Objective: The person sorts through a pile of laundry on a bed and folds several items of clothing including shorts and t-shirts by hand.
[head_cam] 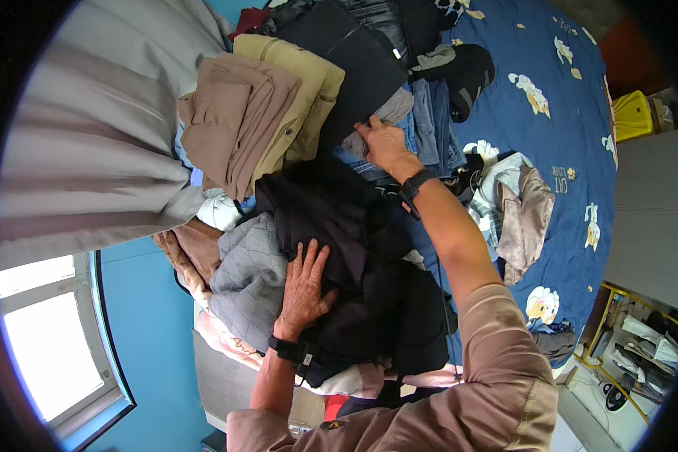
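Note:
My left hand [305, 285] lies flat, fingers a little apart, on a crumpled black garment [367, 248] in front of me. A grey quilted garment [248, 277] sits just left of it. Farther forward, my right hand [381, 141] touches a small grey cloth [395, 107] that lies by folded blue jeans [443, 130]; part of its grip is hidden, so a hold cannot be made out. Beyond that hand is a folded black garment [344, 62]. Folded brown trousers [231, 118] and khaki trousers [302, 85] are stacked at the upper left.
Everything lies on a bed with a blue cat-print cover [570, 226]. A loose pile with a shiny pink garment [525, 226] sits at the right. A grey curtain [101, 141] hangs at the left, above a window [51, 327]. A yellow container [633, 116] stands beyond the bed.

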A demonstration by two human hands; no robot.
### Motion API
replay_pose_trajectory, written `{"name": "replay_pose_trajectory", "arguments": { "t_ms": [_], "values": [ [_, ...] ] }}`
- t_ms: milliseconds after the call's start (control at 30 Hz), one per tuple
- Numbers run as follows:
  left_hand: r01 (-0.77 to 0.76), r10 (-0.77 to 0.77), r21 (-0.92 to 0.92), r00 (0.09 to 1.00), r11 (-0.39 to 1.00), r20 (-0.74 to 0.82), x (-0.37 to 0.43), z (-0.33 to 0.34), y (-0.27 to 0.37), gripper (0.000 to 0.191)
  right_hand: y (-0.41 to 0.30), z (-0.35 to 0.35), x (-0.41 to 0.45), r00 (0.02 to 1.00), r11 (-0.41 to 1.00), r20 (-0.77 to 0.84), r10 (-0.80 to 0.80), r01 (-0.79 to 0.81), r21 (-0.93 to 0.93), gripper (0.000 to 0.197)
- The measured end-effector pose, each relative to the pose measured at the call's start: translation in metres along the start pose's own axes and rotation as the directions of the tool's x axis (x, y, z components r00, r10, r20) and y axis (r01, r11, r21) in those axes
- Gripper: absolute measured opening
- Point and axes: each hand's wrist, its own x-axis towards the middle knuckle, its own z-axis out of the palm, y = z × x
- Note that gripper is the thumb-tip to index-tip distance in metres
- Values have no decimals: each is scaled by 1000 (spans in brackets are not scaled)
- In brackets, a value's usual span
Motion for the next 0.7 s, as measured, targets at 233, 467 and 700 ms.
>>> {"name": "replay_pose_trajectory", "arguments": {
  "t_ms": [233,467,700],
  "values": [
    [18,-22,-94,999,995,-44,-5,0,-11,93,28,-16,-29,998,989,-64,-18,27,145,39],
    [-47,42,-44,993,998,-109,-6,5,-7,96,30,-97,-205,808,75,273,522,-362,929,17],
    [-162,166,39,966,986,-200,-13,-20,80,96,26,-157,-407,809,287,291,511,-480,829,25]
  ]
}}
